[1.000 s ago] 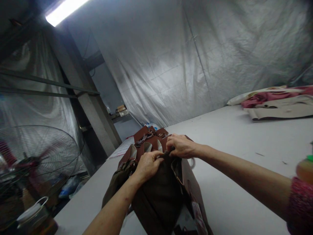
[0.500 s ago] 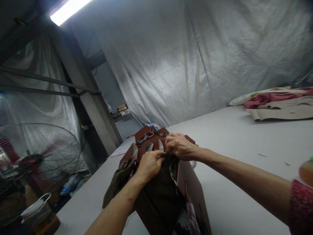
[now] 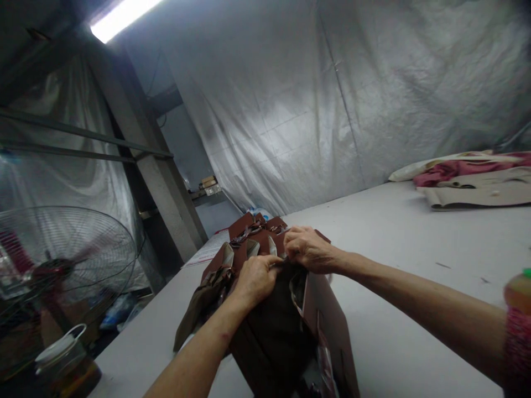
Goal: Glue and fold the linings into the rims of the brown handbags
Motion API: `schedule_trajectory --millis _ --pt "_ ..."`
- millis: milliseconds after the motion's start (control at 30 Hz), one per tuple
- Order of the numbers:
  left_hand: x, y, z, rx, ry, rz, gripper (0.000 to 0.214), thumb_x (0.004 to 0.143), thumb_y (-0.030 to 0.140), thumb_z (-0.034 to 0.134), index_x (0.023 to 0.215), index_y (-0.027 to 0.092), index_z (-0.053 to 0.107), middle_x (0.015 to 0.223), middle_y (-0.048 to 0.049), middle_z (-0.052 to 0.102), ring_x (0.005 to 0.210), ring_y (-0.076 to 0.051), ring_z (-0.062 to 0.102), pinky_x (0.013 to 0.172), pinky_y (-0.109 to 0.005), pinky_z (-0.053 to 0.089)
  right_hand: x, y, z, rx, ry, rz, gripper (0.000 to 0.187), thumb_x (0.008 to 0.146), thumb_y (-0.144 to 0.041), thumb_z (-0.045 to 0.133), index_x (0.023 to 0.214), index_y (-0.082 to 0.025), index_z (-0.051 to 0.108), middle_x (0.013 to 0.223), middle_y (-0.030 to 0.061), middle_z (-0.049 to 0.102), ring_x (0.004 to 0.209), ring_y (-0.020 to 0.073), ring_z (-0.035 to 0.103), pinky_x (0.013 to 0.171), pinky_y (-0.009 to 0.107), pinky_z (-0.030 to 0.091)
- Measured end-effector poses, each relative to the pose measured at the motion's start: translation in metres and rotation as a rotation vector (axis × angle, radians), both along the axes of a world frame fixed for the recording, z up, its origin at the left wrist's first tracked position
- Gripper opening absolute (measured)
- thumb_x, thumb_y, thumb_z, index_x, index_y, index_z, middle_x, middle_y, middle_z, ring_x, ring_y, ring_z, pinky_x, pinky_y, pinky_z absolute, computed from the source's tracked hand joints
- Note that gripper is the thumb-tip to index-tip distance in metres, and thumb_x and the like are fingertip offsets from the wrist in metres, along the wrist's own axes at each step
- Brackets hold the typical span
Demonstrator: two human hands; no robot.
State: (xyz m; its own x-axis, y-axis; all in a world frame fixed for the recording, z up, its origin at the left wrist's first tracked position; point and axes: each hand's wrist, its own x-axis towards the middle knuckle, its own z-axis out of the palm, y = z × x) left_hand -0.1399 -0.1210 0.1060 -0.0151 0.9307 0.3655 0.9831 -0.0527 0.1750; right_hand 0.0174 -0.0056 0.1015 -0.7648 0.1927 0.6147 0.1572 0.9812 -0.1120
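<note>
A dark brown bag [image 3: 274,331] stands on the white table [image 3: 415,260] right in front of me. My left hand [image 3: 255,279] is closed and pinches the bag's top edge. My right hand [image 3: 307,249] is closed too and grips the same top edge from the other side, fingertips almost touching the left hand. Just behind them stands a row of reddish-brown bags [image 3: 255,232] with pale linings. An olive-brown piece of fabric [image 3: 199,304] hangs at the bag's left side.
A running floor fan [image 3: 58,265] stands left of the table, with a white-lidded container [image 3: 62,359] below it. Folded beige and pink cloth [image 3: 473,182] lies at the far right of the table. A bottle with a green cap [image 3: 518,287] shows at the right edge.
Both hands stayed on the bag's top edge, shifting only slightly as the fingers work it. The bag's side panel has tipped a little toward me.
</note>
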Motion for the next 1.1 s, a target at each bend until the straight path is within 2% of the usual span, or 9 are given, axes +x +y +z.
schedule_trajectory --millis 133,333,467,567,700,800,867,967,1100 --pt "0.000 0.001 0.003 -0.041 -0.044 -0.072 0.027 0.083 0.028 0.055 0.103 0.027 0.073 0.099 -0.0027 0.075 0.092 -0.021 0.066 0.082 -0.029 0.048 0.001 0.008 -0.007 -0.059 0.057 -0.065 0.012 0.070 -0.009 0.064 0.064 -0.019 0.067 0.083 0.0024 0.066 0.088 0.0194 0.050 0.080 0.034 0.030" --pt "-0.005 0.009 0.005 -0.099 -0.193 -0.179 0.023 0.080 0.024 0.055 0.092 0.020 0.074 0.089 -0.0013 0.074 0.085 -0.017 0.064 0.078 -0.025 0.047 -0.001 0.006 -0.008 -0.164 0.072 -0.051 0.012 0.067 -0.006 0.064 0.066 -0.017 0.068 0.078 0.0009 0.066 0.077 0.0151 0.055 0.073 0.026 0.037" --pt "-0.002 0.024 0.004 -0.073 -0.307 -0.083 0.028 0.071 0.035 0.067 0.088 0.014 0.072 0.079 -0.0027 0.071 0.073 -0.016 0.062 0.065 -0.023 0.046 -0.004 0.003 -0.007 -0.187 0.072 -0.039 0.012 0.067 -0.006 0.061 0.064 -0.016 0.067 0.074 0.0018 0.066 0.072 0.0148 0.057 0.067 0.025 0.038" --pt "-0.003 0.033 0.002 -0.098 -0.294 -0.059 0.026 0.070 0.036 0.067 0.086 0.016 0.074 0.076 -0.0019 0.071 0.072 -0.016 0.062 0.063 -0.022 0.044 -0.001 0.006 -0.006 -0.221 0.082 0.008 0.015 0.067 -0.004 0.057 0.068 -0.016 0.066 0.081 0.0027 0.068 0.080 0.0161 0.059 0.074 0.025 0.042" --pt "-0.010 0.033 0.001 -0.096 -0.245 0.012 0.023 0.072 0.035 0.063 0.082 0.018 0.076 0.072 -0.0027 0.071 0.071 -0.017 0.062 0.062 -0.024 0.044 0.014 0.015 -0.010 -0.562 0.277 -0.041 0.032 0.067 -0.004 0.051 0.092 -0.017 0.065 0.095 0.0044 0.068 0.084 0.0168 0.062 0.075 0.027 0.046" --pt "-0.012 0.028 0.003 -0.097 -0.234 0.037 0.024 0.072 0.035 0.063 0.082 0.018 0.076 0.073 -0.0036 0.071 0.072 -0.018 0.063 0.063 -0.025 0.044 0.025 0.016 -0.017 -0.809 0.329 -0.082 0.022 0.071 -0.009 0.051 0.088 -0.015 0.063 0.086 0.0056 0.069 0.075 0.0176 0.063 0.068 0.028 0.048" --pt "-0.009 0.027 0.005 -0.091 -0.214 0.049 0.022 0.072 0.034 0.063 0.082 0.019 0.076 0.073 -0.0032 0.071 0.072 -0.018 0.063 0.064 -0.025 0.043 0.029 0.013 -0.022 -0.868 0.318 -0.059 0.015 0.072 -0.013 0.053 0.083 -0.015 0.063 0.081 0.0050 0.069 0.074 0.0179 0.063 0.066 0.028 0.048" --pt "-0.004 0.027 0.005 -0.080 -0.161 0.090 0.019 0.073 0.031 0.062 0.078 0.020 0.076 0.069 -0.0023 0.070 0.071 -0.017 0.062 0.063 -0.024 0.042 0.030 0.008 -0.024 -0.798 0.312 -0.076 0.014 0.074 -0.017 0.054 0.083 -0.017 0.065 0.079 0.0032 0.067 0.073 0.0171 0.062 0.066 0.028 0.048" --pt "-0.002 0.029 0.003 -0.043 -0.074 0.084 0.020 0.075 0.034 0.060 0.072 0.019 0.074 0.067 -0.0022 0.069 0.069 -0.016 0.061 0.061 -0.024 0.039 0.027 0.003 -0.014 -0.523 0.298 -0.023 0.012 0.077 -0.023 0.056 0.078 -0.018 0.066 0.090 0.0044 0.065 0.082 0.0179 0.060 0.077 0.031 0.046"
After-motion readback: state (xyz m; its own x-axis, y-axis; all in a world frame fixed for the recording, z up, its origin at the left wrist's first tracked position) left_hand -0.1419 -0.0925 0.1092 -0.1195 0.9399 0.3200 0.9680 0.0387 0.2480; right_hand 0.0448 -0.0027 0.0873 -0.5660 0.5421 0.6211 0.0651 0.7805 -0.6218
